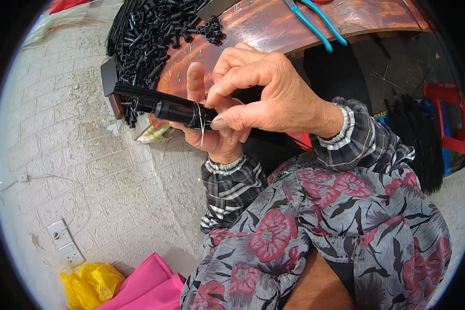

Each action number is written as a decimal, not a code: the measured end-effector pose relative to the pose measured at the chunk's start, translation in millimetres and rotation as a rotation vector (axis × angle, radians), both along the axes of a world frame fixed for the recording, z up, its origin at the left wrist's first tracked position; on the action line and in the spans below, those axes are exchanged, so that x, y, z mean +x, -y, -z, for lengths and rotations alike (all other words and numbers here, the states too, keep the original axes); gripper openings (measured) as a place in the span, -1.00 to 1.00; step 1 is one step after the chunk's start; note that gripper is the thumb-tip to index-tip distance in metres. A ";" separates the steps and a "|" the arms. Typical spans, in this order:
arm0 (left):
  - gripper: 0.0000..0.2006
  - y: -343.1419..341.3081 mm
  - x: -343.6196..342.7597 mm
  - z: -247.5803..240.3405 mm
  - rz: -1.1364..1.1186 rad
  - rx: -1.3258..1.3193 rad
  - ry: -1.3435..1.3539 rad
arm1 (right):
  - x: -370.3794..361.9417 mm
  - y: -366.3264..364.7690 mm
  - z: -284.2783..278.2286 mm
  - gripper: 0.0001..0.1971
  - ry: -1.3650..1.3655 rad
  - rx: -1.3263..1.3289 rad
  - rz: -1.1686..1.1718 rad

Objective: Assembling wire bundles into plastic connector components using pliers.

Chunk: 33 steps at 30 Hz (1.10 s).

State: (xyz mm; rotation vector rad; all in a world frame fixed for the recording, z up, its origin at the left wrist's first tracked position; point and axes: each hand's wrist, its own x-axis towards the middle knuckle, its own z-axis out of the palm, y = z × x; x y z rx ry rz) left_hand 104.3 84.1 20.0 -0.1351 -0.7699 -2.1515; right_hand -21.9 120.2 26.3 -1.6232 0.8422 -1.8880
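My left hand (223, 147) is closed around a bundle of thin black plastic parts (165, 108), which lies slantwise above my lap. A thin silvery wire (202, 132) loops round the bundle near its right end, with its tails sticking out below. From the right, my right hand (281, 93) bends its thumb and fingers in at that end of the bundle, the thumb beside the wire. Whatever lies between those fingertips is too small to make out. The left index finger points up behind the bundle.
A heap of black plastic pieces (155, 36) covers the left of the wooden table (258, 26). Pliers with teal handles (318, 23) lie at its far edge. At right are a red plastic frame (452, 116) and black bristles (421, 150). A yellow bag (93, 281) sits lower left.
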 end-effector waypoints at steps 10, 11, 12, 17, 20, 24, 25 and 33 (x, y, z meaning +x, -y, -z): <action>-0.23 2.9 10.4 21.3 -0.331 0.012 0.255 | 8.7 9.6 1.7 -0.79 0.052 -0.075 0.121; -0.24 -0.3 4.3 17.9 -0.330 0.058 0.198 | 7.5 7.8 0.6 -0.79 0.054 -0.074 0.122; -0.24 -2.9 0.0 14.7 -0.327 0.103 0.140 | 5.5 4.2 -2.2 -0.79 0.032 -0.083 0.145; -0.25 0.5 2.7 18.6 -0.350 0.123 0.197 | 17.2 5.3 1.3 -0.79 0.040 -0.165 0.261; -0.25 -2.5 4.2 14.6 -0.367 0.128 0.232 | 28.0 0.6 -1.1 -0.85 0.027 -0.190 0.342; -0.26 -8.3 6.5 12.4 -0.384 0.142 0.274 | 28.5 -12.6 -4.4 -0.76 -0.085 -0.227 0.396; -0.26 -8.3 8.7 12.1 -0.393 0.144 0.291 | 31.3 -12.9 -3.6 -0.76 -0.075 -0.226 0.390; -0.28 -11.4 24.1 8.9 -0.461 0.164 0.389 | 36.4 -12.9 -0.8 -0.71 -0.100 -0.222 0.400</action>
